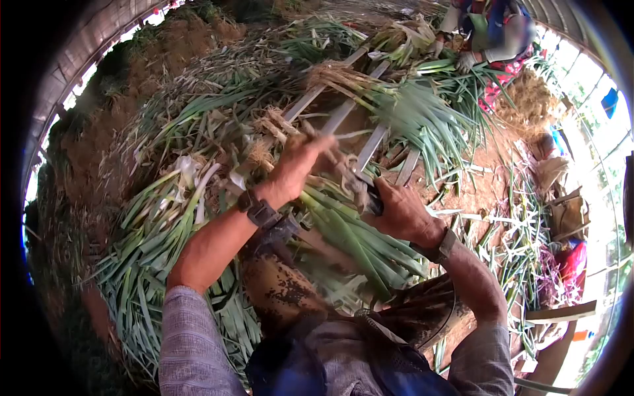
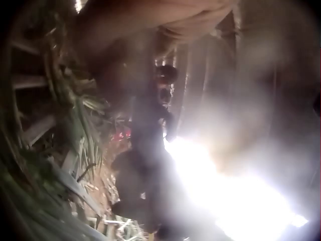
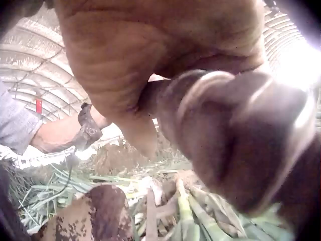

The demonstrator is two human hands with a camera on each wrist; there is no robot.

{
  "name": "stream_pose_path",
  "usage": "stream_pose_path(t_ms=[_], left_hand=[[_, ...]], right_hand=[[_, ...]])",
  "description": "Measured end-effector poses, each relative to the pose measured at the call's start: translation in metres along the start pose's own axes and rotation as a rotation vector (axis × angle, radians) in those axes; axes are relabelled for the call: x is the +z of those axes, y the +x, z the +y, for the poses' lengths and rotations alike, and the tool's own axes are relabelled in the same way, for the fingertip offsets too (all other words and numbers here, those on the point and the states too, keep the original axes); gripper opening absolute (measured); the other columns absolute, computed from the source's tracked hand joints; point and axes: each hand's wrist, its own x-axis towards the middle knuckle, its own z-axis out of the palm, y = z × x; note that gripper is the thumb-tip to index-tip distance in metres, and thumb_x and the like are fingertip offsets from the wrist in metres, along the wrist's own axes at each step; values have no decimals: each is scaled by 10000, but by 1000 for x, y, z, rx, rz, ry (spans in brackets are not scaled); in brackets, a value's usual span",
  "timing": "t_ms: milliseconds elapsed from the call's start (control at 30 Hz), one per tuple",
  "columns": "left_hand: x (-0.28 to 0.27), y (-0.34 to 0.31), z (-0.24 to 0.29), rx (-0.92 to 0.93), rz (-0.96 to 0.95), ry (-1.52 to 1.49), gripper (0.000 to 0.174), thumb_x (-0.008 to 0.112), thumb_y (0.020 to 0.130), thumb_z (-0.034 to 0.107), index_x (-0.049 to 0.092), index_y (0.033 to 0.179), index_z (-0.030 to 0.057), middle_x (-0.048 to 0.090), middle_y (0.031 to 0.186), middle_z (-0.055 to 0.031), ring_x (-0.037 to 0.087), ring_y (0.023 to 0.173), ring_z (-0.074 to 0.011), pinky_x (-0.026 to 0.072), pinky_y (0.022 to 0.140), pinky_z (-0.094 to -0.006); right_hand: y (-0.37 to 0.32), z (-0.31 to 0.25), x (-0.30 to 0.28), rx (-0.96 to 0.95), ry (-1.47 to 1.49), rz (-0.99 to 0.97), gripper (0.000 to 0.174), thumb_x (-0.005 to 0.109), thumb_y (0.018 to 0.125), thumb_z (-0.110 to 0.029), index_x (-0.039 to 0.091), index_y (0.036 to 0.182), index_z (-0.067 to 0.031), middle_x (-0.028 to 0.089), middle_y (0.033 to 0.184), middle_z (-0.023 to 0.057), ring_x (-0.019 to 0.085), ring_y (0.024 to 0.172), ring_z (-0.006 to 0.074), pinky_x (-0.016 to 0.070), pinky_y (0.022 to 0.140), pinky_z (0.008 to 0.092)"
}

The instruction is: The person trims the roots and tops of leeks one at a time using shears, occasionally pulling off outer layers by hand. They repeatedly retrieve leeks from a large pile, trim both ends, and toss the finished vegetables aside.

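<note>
My left hand (image 1: 297, 165) is raised over the leeks, its fingers curled at one end of a dirty brown, cloth-like thing (image 1: 350, 175), slightly blurred. The other end of this thing meets my right hand (image 1: 403, 211), which grips a dark handle (image 1: 374, 199). In the right wrist view, the brown bulky thing (image 3: 230, 130) sticks out from under the right palm (image 3: 160, 45); what it wraps is hidden. Below the hands, a bunch of green leeks (image 1: 350, 237) lies across my lap. Glare and blur hide most of the left hand's grip in the left wrist view.
Rooted leeks (image 1: 337, 79) lie over metal bars (image 1: 338, 117) ahead. More leeks (image 1: 145, 244) are heaped at left, with loose leaves (image 1: 522, 264) on the ground at right. Another person, with a gloved hand (image 1: 466, 63), is at the upper right.
</note>
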Motion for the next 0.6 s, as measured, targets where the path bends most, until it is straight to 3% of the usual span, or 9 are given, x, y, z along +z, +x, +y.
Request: stream_pose_path(t_ms=[67,167,233,333,367,400,433,500,600], left_hand=[[2,-8,20,49,-16,-138,296,623,932,309,638,964,14,686,844,-116,691,721,-206,604,621,-347],[-11,-13,5,51,-14,-192,297,627,934,321,634,969,26,686,866,-113,691,736,-208,604,635,-348],[-10,-16,-35,24,-16,-239,303,645,926,344,637,985,47,686,897,-91,693,790,-213,604,645,-348],[-23,-19,-99,-93,66,-202,332,653,922,344,618,1073,50,672,1011,-102,676,923,-219,599,681,-360],[-29,-22,-116,-148,218,-200,343,649,922,343,601,1115,64,651,1067,-100,658,968,-217,590,699,-361],[-38,-22,-132,-207,370,-195,359,646,922,341,585,1158,77,631,1123,-98,639,1012,-216,581,717,-363],[-48,-18,-147,-206,380,-198,359,646,922,341,585,1158,77,631,1123,-98,639,1012,-216,581,717,-363],[-71,-9,-180,-337,609,-105,364,640,917,323,560,1202,110,594,1174,-84,605,1055,-207,564,737,-367],[-86,5,-210,-357,642,-139,323,632,920,298,569,1186,123,612,1086,-60,633,929,-208,568,672,-361]], right_hand=[[4,-9,-8,-84,81,94,732,791,695,-188,434,1300,17,572,1134,222,575,1033,404,484,833,447],[1,12,-5,-225,-60,199,728,786,702,-171,429,1305,30,551,1173,215,558,1055,397,475,848,442],[-12,24,-6,-279,-100,211,612,769,717,-159,489,1231,20,587,1089,202,582,979,393,481,794,450],[-28,57,3,-31,-93,-95,345,723,762,-187,597,1041,-26,622,816,171,611,757,376,479,668,468],[-35,67,4,82,-130,-171,274,706,777,-199,618,983,-42,618,733,158,611,688,371,476,633,473],[-44,83,8,98,-192,-247,236,673,813,-225,614,972,-61,629,745,154,610,668,342,478,613,460],[-53,98,15,114,-253,-324,206,640,849,-250,609,960,-79,640,756,150,610,648,313,481,592,447],[-64,107,28,62,-147,-250,233,658,828,-246,610,990,-85,651,764,150,633,676,331,492,623,458],[-50,105,38,125,-60,-226,265,677,811,-243,615,1006,-75,650,777,176,637,726,374,495,654,469]])
